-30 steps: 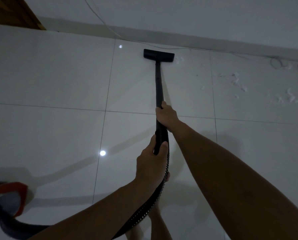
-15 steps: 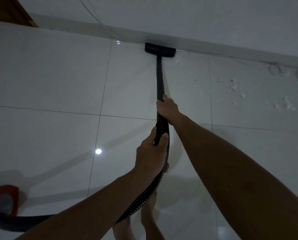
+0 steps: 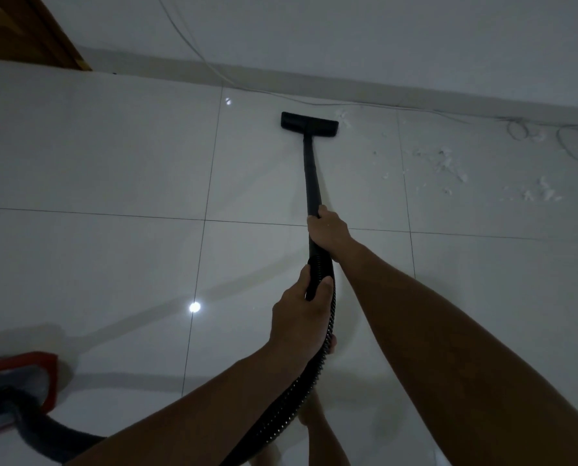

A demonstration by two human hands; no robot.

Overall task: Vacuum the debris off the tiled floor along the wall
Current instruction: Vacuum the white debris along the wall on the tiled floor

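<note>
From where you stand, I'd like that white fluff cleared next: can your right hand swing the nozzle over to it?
Probably yes. The right hand grips the wand, and bare tile lies between the nozzle and the white fluff. Only the thin cable along the wall runs close.

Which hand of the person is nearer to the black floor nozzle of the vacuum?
The right hand. It grips the black wand partway up from the black floor nozzle; the left hand grips farther back, at the ribbed hose.

The floor nozzle [image 3: 309, 124] has pulled back from the wall [image 3: 348, 38] it touched before.
</note>
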